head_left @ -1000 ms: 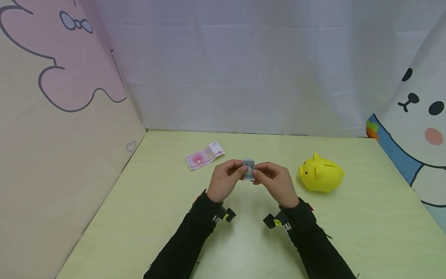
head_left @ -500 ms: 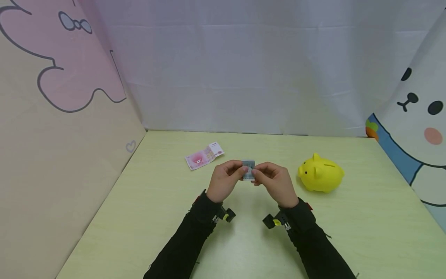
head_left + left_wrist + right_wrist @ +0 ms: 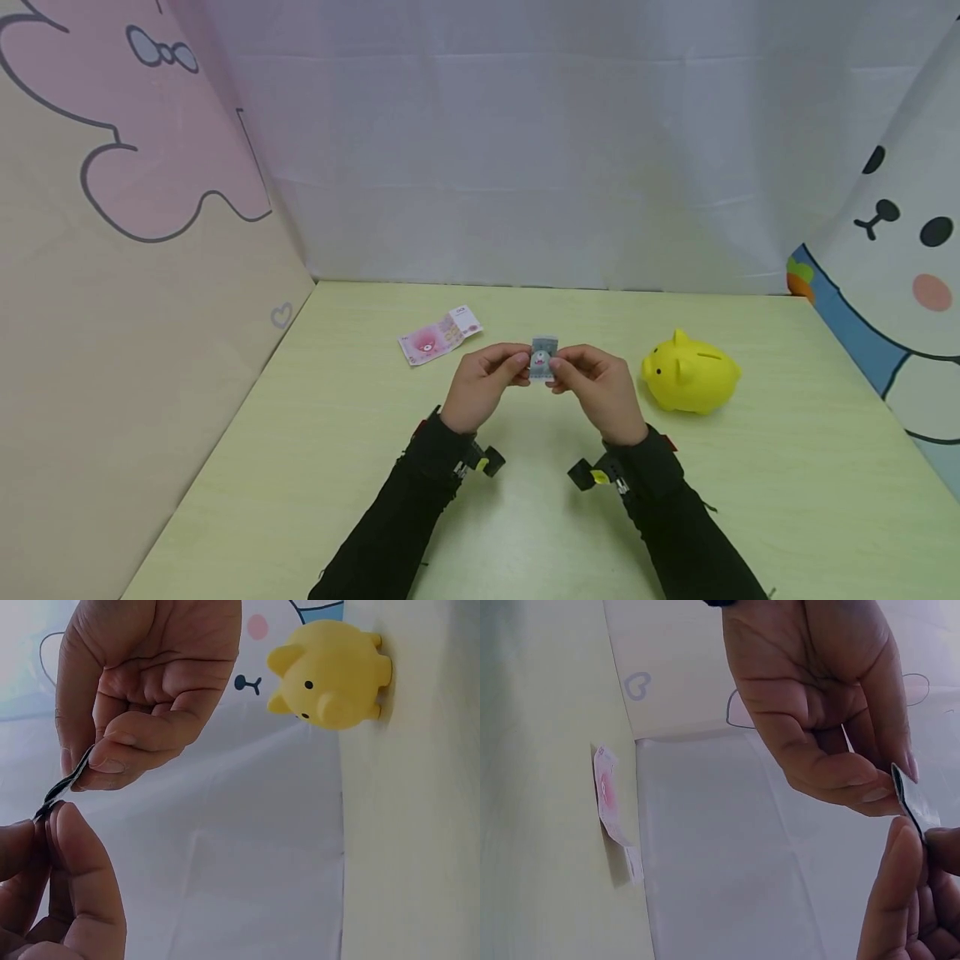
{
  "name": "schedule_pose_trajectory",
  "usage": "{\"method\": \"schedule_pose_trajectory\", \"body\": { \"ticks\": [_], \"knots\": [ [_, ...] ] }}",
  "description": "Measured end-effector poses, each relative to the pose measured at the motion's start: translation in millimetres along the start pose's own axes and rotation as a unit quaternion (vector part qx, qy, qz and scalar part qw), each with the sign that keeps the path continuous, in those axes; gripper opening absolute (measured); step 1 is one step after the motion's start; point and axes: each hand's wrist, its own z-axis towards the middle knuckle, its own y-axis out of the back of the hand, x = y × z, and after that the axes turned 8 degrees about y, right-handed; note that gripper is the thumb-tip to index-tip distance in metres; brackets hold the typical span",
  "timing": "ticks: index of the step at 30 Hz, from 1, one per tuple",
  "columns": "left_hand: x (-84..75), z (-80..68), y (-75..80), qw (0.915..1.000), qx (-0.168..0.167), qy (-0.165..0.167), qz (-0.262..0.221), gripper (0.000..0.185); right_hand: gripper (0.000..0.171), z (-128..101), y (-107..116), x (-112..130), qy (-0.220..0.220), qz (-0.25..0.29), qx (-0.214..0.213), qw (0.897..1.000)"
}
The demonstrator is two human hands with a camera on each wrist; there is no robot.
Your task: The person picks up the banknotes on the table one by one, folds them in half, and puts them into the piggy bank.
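Note:
A small folded grey-blue banknote (image 3: 542, 360) with a white printed figure stands raised between my two hands in the head view. My left hand (image 3: 483, 382) pinches its left edge between thumb and fingers. On the opposite edge, my right hand (image 3: 597, 387) pinches in the same manner. The left wrist view shows the folded banknote (image 3: 64, 784) almost edge-on, thin and slightly bent, with the fingertips of both hands at its ends. From the right wrist, its layered fold (image 3: 915, 802) shows.
A pink banknote (image 3: 438, 337), creased at one end, lies on the table behind my left hand. The yellow piggy bank (image 3: 692, 373) with a slot in its back stands to my right. A white cloth wall (image 3: 510, 167) closes off the table's back edge.
Both hands have shifted slightly, carrying the grey-blue banknote a little right and farther away. My thumbs now sit nearer its edges, showing more of its printed face. The piggy bank and pink banknote stay put.

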Motion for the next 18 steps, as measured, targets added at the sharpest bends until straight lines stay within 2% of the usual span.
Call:
{"method": "schedule_pose_trajectory", "body": {
  "ticks": [4, 18],
  "knots": [
    [0.4, 0.7, 0.7, 0.9999, 0.016, 0.004, 0.001, 0.028, 0.023, -0.2, -0.2, -0.8, 0.0, 0.008, 0.0, 1.0],
    [-0.4, -1.4, 1.3, 0.9995, 0.031, 0.008, -0.002, 0.029, 0.021, 0.0, -2.7, -1.5, 0.004, 0.004, 0.001, 1.0]
  ]
}}
